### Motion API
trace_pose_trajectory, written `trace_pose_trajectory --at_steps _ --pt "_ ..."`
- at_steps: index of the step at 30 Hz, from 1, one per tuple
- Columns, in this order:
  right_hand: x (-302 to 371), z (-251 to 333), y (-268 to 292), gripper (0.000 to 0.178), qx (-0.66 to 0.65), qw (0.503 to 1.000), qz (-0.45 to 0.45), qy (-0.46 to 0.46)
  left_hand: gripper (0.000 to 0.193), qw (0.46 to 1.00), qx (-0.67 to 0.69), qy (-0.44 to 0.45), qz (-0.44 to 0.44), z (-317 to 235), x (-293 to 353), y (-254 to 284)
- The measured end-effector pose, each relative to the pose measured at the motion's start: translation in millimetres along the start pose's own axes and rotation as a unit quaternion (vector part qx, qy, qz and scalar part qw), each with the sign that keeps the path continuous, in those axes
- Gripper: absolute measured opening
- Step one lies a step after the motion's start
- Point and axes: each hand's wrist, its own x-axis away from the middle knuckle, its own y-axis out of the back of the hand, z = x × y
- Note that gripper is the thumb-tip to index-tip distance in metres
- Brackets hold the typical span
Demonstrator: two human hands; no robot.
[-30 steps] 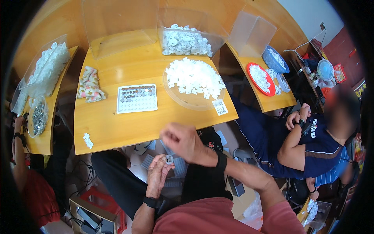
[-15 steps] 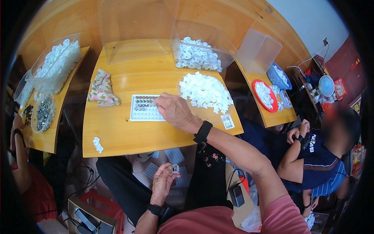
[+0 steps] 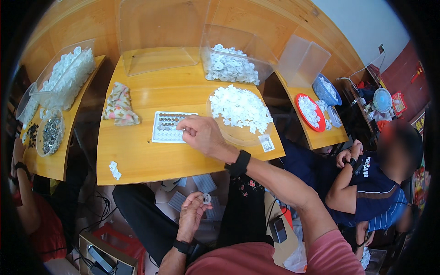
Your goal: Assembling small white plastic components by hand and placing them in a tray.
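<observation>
A white tray (image 3: 167, 139) with rows of small pockets lies on the wooden table. Dark, shiny round pieces (image 3: 170, 120) sit in its far rows, and the near pockets look pale. My right hand (image 3: 201, 133) hovers over the tray's right side, fingertips pinched. What they hold, if anything, is too small to make out. Below the table edge, above my lap, my left hand (image 3: 191, 214) pinches a small round whitish disc (image 3: 206, 198) between thumb and fingers. Right of the tray, a shallow clear round dish (image 3: 238, 137) bears a heap of small white plastic parts (image 3: 240, 109).
A floral cloth (image 3: 120, 106) lies left of the tray, with a few white bits (image 3: 114, 170) near the front edge. Behind the dish stands a clear bin (image 3: 263, 59) of white rings. People sit at both sides, by a red plate (image 3: 300, 103) and a bowl of metal parts (image 3: 51, 133).
My right hand has shifted slightly left and nearer to me over the tray, uncovering its far right corner. My left hand stays in place with the disc.
</observation>
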Motion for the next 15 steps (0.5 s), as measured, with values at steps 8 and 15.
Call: trace_pose_trajectory --at_steps 8,15 --pt "83.4 35.8 13.5 0.022 -0.342 0.916 0.068 -0.2 0.016 1.0 0.007 0.019 -0.018 6.7 -2.8 6.0" --pt "149.0 33.6 4.8 0.017 -0.4 0.879 0.012 -0.26 0.02 1.0 0.0 0.023 -0.01 12.1 -4.6 9.7"
